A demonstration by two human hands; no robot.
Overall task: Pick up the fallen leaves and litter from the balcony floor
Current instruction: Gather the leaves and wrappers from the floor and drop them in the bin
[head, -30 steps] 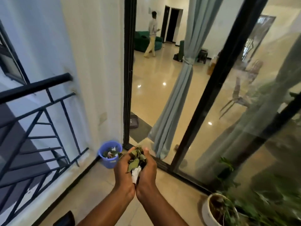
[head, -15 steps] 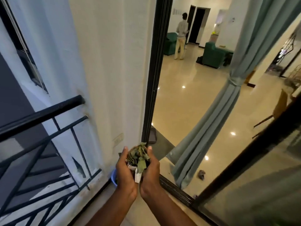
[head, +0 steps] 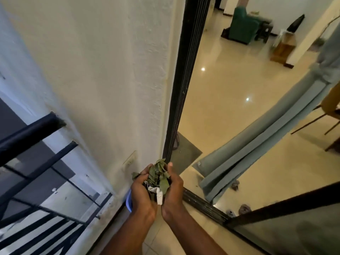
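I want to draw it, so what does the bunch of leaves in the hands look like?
The bunch of leaves is a crumpled heap of dull green, dry-looking leaves, some curled. A scrap of white paper sticks out on its near side. It sits cupped between the left hand and the right hand, which curl round it, near the white wall. One leaf pokes out on the left side.

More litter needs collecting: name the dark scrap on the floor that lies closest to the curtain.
The scrap right beside the curtain hem; the other two scraps lie nearer the camera, by the door track.
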